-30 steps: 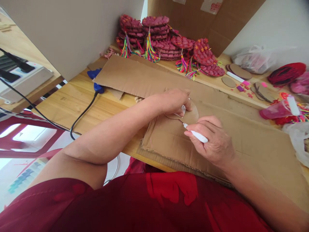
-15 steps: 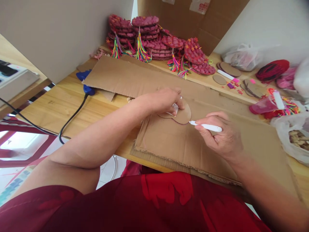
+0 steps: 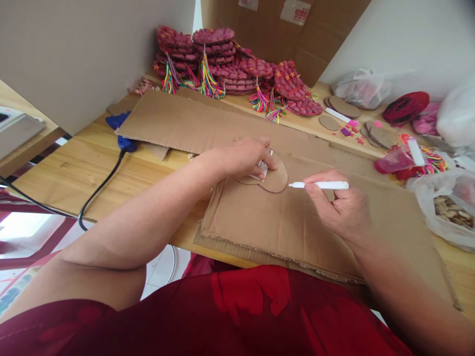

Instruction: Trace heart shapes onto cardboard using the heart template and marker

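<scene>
Lying on the cardboard sheet, the rounded cutout is staying beneath the left hand, which is pressing with loosely open fingers; the right hand is pinching a white pen, its tip shifting up beside the cutout's right edge, apparently following the outline.

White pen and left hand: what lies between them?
The head view shows the rounded end of the cutout between the pen and the left hand.

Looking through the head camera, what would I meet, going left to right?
Pale box at the left edge → blue object → left hand → right hand holding a white pen → pink container → puffy white bag.
</scene>
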Available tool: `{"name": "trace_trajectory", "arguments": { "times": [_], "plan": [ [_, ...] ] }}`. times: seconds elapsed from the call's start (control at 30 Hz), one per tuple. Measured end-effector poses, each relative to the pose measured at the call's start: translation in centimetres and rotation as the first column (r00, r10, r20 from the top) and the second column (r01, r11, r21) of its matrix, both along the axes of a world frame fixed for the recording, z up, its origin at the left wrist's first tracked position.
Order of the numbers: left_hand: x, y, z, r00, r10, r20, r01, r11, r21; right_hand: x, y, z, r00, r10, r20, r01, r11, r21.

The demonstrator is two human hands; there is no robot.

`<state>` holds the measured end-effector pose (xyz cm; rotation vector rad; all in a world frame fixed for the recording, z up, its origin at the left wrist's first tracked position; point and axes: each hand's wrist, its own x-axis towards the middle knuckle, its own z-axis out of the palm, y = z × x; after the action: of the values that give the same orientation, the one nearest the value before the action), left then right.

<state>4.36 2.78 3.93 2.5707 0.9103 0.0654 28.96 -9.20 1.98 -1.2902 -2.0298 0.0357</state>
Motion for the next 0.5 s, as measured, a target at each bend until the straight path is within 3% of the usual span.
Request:
{"name": "trace_trajectory", "arguments": {
  "times": [0.5],
  "plan": [
    [0.1, -0.2, 0.4, 0.999, 0.029, -0.031, -0.03, 0.999, -0.028, -1.2, 0.0, -0.1, 0.999, -0.014, 0.043, 0.012, 0.999, 0.044]
  ]
}}
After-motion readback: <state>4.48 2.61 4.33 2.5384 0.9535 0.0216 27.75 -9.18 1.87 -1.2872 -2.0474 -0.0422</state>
